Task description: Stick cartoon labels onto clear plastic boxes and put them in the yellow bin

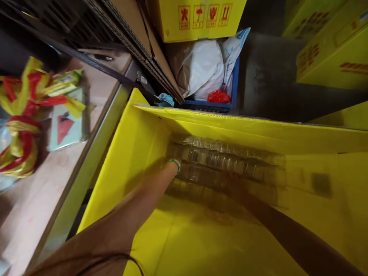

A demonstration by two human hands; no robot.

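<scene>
Deep inside a large yellow box (184,237) lie rows of clear, ribbed plastic containers (230,163); blur hides their exact kind. My left hand (176,155), just past a green bracelet (176,165), is down at the left end of these rows, its fingers lost in shadow and blur. Over the middle of the front rows is my right hand (232,183), dark and smeared. Both hands are at or against the containers, but I cannot make out whether either one grips them.
Left of the box, a table (25,218) bears a red-and-yellow ribbon bundle (23,130) and a flat pale packet (66,122). Behind stand cardboard sheets (143,42), a blue crate (235,84) with bags, and a yellow carton (201,19). More yellow cartons (333,57) are at right.
</scene>
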